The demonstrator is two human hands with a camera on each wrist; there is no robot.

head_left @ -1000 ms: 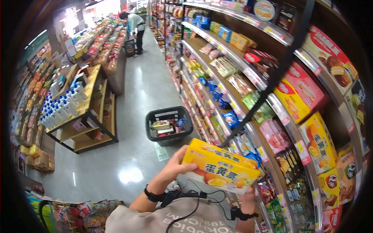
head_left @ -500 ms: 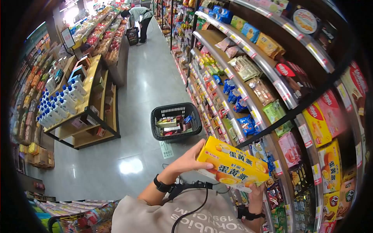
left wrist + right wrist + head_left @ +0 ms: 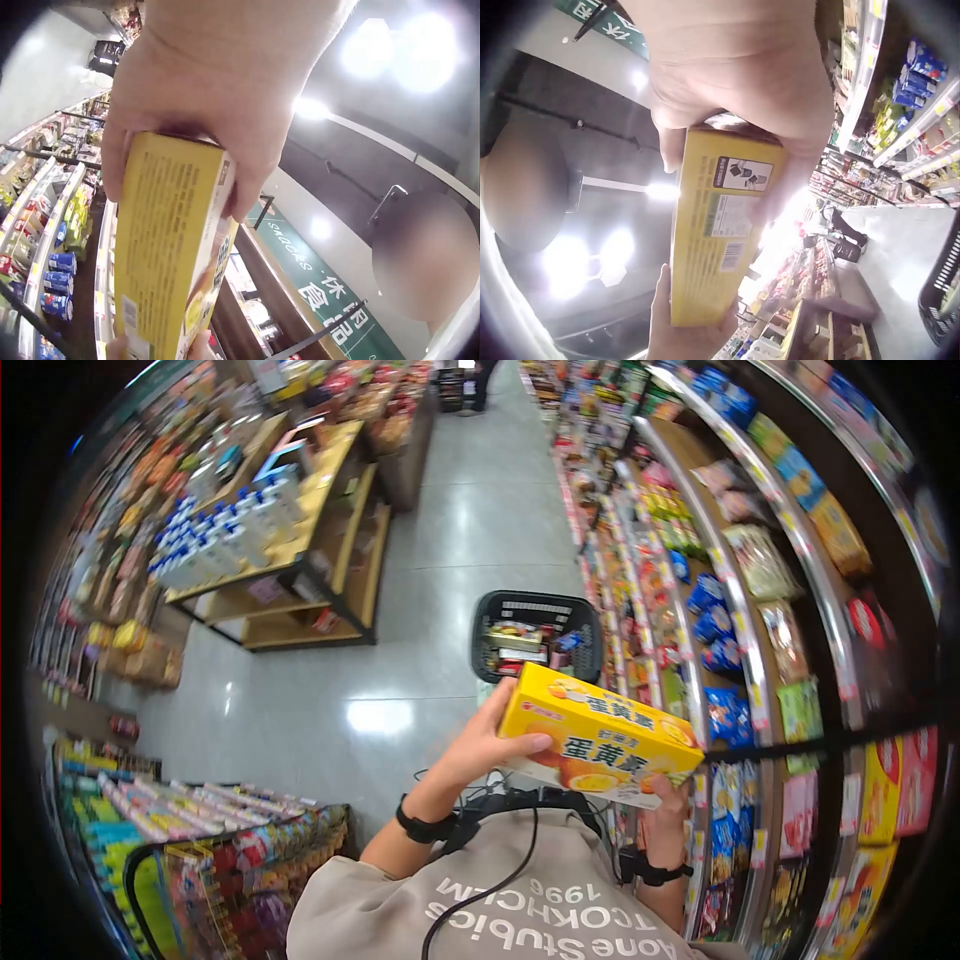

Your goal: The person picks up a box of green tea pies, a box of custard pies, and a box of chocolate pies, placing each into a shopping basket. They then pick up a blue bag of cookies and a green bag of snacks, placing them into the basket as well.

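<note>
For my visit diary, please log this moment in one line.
left hand: grips yellow box; right hand: grips opposite end; black basket: on floor, holding packages

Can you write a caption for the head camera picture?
Both hands hold a yellow rectangular cardboard box, with a black plastic basket on the grey floor beyond.

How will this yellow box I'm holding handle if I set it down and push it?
The yellow box is probably fairly stiff, since its edges look straight between your left hand and right hand. Its flat faces suggest it would likely slide rather than roll. Stood on end, it might tip easily, being long and narrow.
</note>
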